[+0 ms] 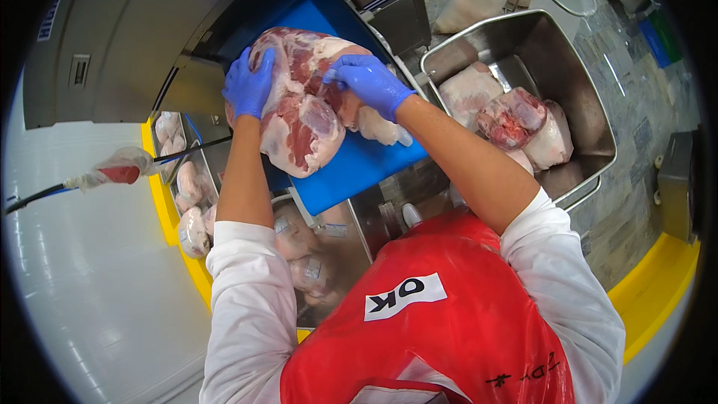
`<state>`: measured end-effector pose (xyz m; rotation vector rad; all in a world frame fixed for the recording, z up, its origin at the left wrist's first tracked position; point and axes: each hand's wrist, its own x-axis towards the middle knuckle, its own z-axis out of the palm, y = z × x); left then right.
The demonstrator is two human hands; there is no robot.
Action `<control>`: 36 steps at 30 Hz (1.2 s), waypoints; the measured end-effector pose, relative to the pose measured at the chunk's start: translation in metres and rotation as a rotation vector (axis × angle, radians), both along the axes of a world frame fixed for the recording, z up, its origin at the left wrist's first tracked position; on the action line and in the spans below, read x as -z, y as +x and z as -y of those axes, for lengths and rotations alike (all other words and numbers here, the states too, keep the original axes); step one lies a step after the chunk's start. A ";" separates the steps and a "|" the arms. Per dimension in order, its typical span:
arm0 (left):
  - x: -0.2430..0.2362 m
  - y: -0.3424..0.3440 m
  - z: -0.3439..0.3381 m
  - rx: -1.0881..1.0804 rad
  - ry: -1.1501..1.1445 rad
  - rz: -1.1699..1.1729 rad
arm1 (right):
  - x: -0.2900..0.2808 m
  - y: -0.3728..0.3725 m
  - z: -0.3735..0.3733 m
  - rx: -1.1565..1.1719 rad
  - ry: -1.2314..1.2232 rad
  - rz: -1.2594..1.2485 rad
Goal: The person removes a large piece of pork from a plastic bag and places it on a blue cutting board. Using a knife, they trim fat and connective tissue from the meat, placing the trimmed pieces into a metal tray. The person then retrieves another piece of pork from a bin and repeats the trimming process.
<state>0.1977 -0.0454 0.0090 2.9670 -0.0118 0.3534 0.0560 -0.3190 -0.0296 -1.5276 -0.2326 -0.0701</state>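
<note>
A large raw cut of meat (303,127), red with pale fat, lies on a blue conveyor or board surface (351,179) in front of me. It lies opened out, with a deep fold in its middle. My left hand (249,86), in a blue glove, grips the left edge, with the thumb over the top and the other fingers partly hidden. My right hand (366,84), also gloved, bends its fingers onto the upper right part. A pale fatty flap hangs under the right wrist. Both hands touch the meat.
A steel tub (591,97) with several meat pieces (516,116) stands at the right. Below left, wrapped meat packs (307,273) lie in a steel bin. More packs (193,232) lie along a yellow edge (161,179). A steel machine housing (112,52) rises at the upper left.
</note>
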 end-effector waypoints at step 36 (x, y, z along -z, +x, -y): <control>-0.019 -0.010 0.012 -0.054 0.066 -0.096 | -0.032 -0.244 0.149 0.271 -1.133 -0.338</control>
